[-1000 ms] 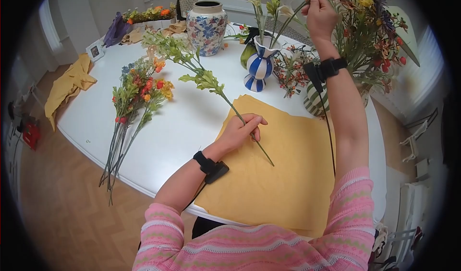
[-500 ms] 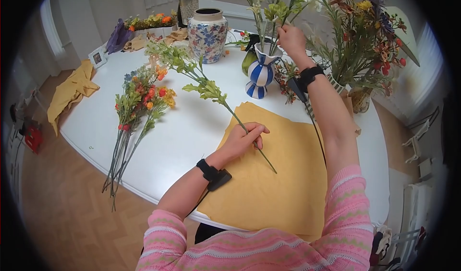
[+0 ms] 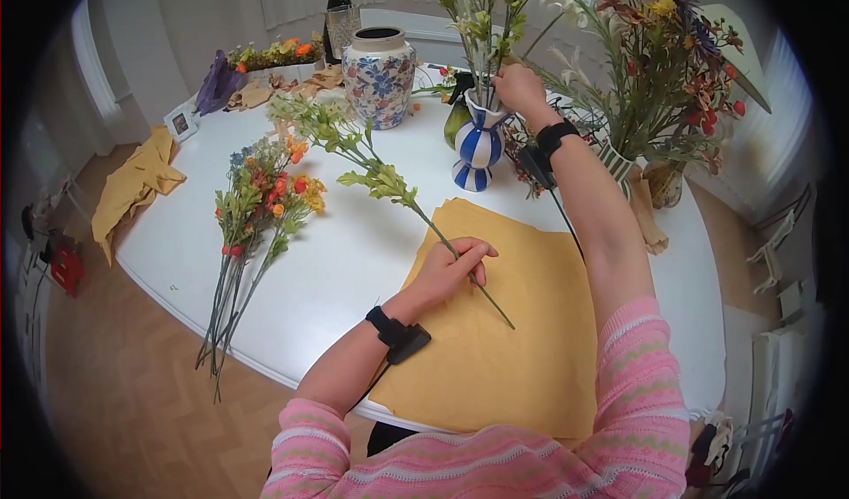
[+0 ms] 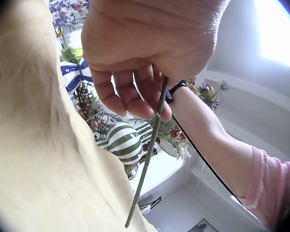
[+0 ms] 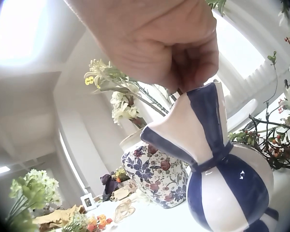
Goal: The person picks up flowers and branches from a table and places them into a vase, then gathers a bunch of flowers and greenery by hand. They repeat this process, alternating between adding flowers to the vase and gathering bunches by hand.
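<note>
Several stems already stand in the striped vase (image 3: 478,141) at upper centre, where the right hand (image 3: 519,88) curls round them at the mouth. The left hand (image 3: 449,267) pinches a leafy stem (image 3: 389,181) lying slantwise over the yellow paper (image 3: 522,340), not yet placed. A bunch (image 3: 261,198) waits at left on the bench (image 3: 354,243). The floral jar (image 3: 380,64) and big bouquet (image 3: 672,66) crowd the vase closely.

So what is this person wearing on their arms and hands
Both hands, left and right, are bare, with no gloves or rings visible. Each wrist carries a black strap with a small black camera unit and a thin black cable along the forearm. The pink knitted sleeves with pale green and white zigzag stripes are pushed up above the elbows.
</note>
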Demonstrator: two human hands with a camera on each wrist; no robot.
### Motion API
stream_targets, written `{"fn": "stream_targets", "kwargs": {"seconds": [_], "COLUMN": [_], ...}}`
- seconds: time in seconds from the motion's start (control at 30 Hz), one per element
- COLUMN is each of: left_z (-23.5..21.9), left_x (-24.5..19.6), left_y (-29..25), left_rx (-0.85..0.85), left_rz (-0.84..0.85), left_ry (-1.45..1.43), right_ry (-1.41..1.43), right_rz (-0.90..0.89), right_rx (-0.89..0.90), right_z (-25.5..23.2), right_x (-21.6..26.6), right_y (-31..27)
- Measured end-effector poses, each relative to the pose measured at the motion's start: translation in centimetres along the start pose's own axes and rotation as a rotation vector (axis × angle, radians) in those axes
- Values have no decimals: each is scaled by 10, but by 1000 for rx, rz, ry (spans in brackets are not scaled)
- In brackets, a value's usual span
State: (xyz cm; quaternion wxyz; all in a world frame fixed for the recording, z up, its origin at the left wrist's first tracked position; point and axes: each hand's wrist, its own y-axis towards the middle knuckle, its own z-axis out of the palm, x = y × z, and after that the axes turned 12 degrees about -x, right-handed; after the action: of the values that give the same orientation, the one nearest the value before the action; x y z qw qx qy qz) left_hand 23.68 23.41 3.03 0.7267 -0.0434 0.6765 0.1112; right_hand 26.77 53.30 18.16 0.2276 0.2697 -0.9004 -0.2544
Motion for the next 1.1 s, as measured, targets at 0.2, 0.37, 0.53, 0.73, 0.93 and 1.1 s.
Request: {"fn": "stream_targets", "kwargs": {"seconds": [0.2,0.37,0.53,0.73,0.93,1.1], "left_z": [0,2,3,4,5,5], "left_x": [0,-4,-4,-5,-5,-3], "left_y": [-1,-3,-4,-4,-4,-4], "left_rx": [1,3,14,19,22,31], "left_rz": [8,-3,-1,6,-12,-20], "left_ry": [-5,5,9,13,16,2], "right_ry": [-75,16,197,551,1068,974], "right_rz": [37,-118,-101,115,130,117], "right_rx": [19,-203,-459,-506,-392,-411], "right_z": [-32,-51,-77,-106,-115,-113], "right_x": [3,-25,-53,-65,-74,-58], "right_y": [-8,12,31,38,42,29]}}
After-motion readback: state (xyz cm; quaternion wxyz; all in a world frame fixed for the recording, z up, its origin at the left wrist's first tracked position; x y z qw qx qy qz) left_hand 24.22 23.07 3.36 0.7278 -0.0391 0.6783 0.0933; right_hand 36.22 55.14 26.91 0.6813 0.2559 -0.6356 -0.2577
